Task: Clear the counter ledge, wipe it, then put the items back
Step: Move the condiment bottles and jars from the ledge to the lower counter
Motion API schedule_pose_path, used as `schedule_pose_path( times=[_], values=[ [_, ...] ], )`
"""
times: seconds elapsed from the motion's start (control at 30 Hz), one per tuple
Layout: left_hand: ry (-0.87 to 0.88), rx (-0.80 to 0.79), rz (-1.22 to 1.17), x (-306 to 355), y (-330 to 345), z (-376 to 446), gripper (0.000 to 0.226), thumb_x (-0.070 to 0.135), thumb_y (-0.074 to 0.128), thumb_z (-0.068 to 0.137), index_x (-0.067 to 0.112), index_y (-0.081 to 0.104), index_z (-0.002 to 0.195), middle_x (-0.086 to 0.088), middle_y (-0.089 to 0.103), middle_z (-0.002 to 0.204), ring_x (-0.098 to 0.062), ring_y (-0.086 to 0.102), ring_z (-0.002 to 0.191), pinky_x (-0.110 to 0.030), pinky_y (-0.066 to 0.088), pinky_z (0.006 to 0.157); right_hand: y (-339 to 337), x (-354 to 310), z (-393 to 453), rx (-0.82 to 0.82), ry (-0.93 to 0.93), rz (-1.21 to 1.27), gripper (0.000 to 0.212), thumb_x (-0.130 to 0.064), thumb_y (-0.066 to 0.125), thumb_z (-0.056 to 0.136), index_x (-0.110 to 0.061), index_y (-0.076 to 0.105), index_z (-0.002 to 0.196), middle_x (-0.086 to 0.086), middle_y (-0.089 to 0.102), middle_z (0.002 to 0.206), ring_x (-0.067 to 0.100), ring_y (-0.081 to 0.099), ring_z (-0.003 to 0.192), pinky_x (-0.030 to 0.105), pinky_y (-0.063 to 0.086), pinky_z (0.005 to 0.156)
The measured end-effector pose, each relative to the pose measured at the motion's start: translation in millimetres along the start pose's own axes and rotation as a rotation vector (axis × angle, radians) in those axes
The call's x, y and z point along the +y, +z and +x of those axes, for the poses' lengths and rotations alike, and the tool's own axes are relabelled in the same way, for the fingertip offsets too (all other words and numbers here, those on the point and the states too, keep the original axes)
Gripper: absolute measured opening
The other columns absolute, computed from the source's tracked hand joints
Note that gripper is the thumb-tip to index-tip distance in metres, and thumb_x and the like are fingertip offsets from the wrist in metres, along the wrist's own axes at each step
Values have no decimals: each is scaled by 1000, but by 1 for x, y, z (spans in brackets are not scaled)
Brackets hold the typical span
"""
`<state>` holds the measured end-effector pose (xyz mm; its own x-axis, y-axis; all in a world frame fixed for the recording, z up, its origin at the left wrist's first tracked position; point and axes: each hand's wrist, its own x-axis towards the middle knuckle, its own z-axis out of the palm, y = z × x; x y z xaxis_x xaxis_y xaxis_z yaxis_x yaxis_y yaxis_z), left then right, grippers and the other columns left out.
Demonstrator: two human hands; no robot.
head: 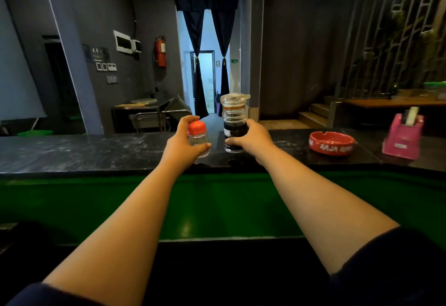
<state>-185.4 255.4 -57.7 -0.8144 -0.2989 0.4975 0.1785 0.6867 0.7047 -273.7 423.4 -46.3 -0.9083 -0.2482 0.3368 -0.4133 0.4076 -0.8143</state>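
Note:
A dark stone counter ledge [96, 151] runs across the view above a green front panel. My left hand [181, 145] grips a small clear shaker with an orange-red cap [197, 128] at the middle of the ledge. Just to its right, my right hand [251, 140] grips a taller clear glass dispenser [234, 112] holding dark sauce, with a clear lid. Both containers stand upright at the ledge surface; whether they touch it is unclear.
A red ashtray [331, 143] with white lettering sits on the ledge to the right. Farther right stands a pink holder [404, 136] with something upright in it. The left stretch of the ledge shows pale smears. Beyond are a room, curtains and stairs.

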Motion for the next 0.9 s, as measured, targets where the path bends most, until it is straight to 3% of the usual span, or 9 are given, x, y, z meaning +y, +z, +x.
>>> schedule_pose_path(
  times=[0.17,0.37,0.5,0.67,0.8,0.9],
  values=[
    [43,-67,-86,38,-15,-83,69,26,78,76,39,37,130,1,56,116,-18,61,94,-28,46,80,-28,2,-99,28,16,10,60,-25,88,65,-17,60,117,4,67,117,22,62,108,41,50,94],
    [16,-184,-130,56,-7,-195,70,26,79,75,38,38,131,7,55,112,-7,60,88,-31,50,84,-42,38,-215,36,165,45,54,-25,89,64,-23,58,108,0,67,112,22,63,105,40,49,94],
    [-27,-286,-143,38,21,-266,67,25,80,73,35,43,127,6,58,112,-5,61,89,-24,49,80,-39,84,-287,53,262,59,57,-23,89,63,-23,57,109,0,66,113,21,62,108,38,48,94],
    [-122,-397,-136,2,62,-339,66,21,83,68,33,46,121,10,62,105,-9,63,92,-29,51,85,-27,139,-347,37,397,9,62,-23,89,62,-21,58,116,1,67,116,21,61,110,35,47,93],
    [-170,-474,-143,-27,92,-386,65,14,82,69,30,44,118,11,58,105,-9,60,96,-26,50,83,-10,176,-384,-13,479,-11,63,-20,88,64,-21,57,119,1,67,116,20,61,110,29,45,88],
    [-258,-521,-120,-43,107,-413,63,14,79,74,34,40,119,18,49,108,-5,53,99,-24,46,82,2,200,-406,-63,520,-35,66,-20,88,64,-23,55,122,0,66,117,20,61,112,33,47,94]
  ],
)
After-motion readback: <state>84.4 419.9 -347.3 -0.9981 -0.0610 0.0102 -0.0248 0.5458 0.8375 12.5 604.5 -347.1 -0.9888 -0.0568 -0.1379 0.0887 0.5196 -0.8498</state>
